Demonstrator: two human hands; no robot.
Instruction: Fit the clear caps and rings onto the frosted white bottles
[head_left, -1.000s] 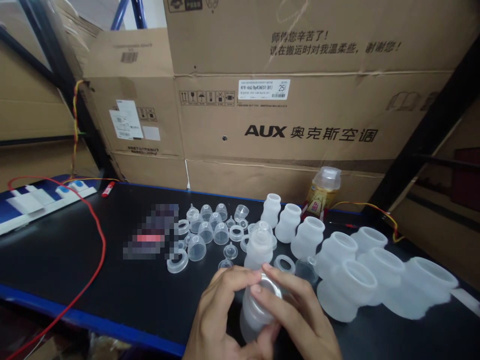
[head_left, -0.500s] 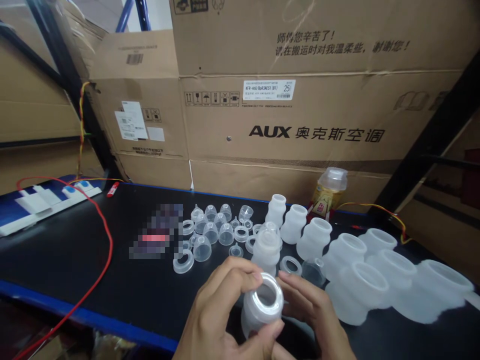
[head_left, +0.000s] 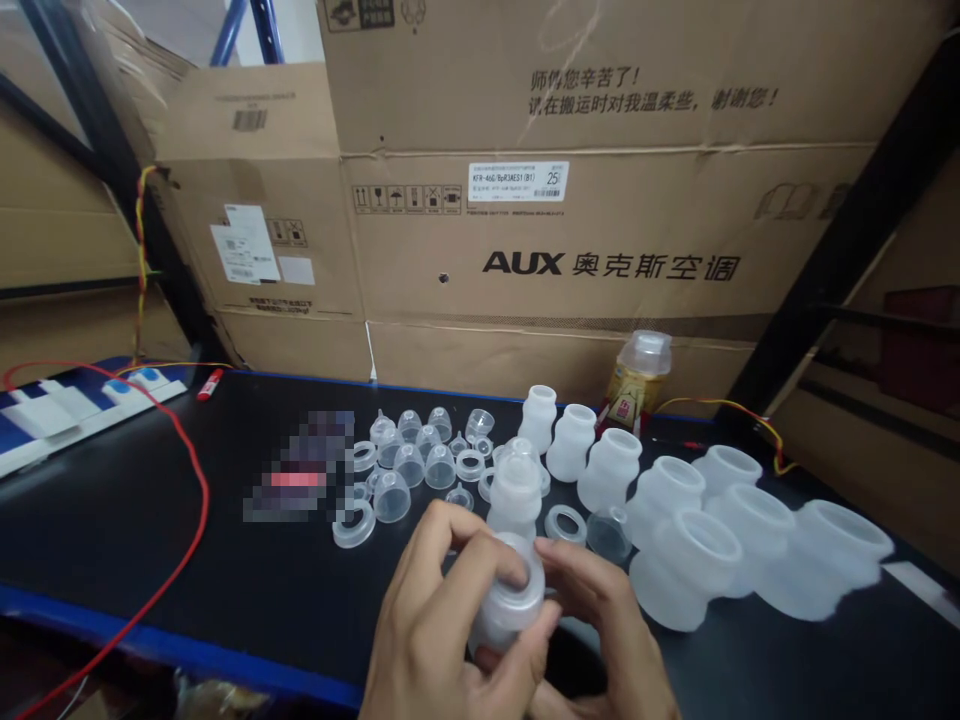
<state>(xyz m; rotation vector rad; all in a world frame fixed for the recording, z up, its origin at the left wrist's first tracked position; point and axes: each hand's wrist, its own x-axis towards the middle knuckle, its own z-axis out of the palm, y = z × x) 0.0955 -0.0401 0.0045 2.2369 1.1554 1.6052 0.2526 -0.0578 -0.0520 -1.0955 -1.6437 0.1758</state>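
We are holding a translucent silicone cup (head_left: 508, 600) between both hands just above the near edge of the counter (head_left: 150, 540), its open mouth turned up and away from us. Our left hand (head_left: 442, 620) is wrapping the cup's body, with its fingers (head_left: 487, 562) pinching over the rim, while our right hand (head_left: 600, 620) is cradling the other side, its fingers (head_left: 570, 560) pressing against the wall. To do this well, we are probably best keeping the rim pinched evenly, so the soft wall is not buckling, and keeping the mouth tilted into view. Just beyond the fingers a smaller frosted cup (head_left: 516, 495) is standing upright, with a flat silicone ring (head_left: 565, 523) beside it. Farther to the right a row of larger cups (head_left: 686, 570) is lining up; to the left small clear domes (head_left: 409, 462) are clustering.
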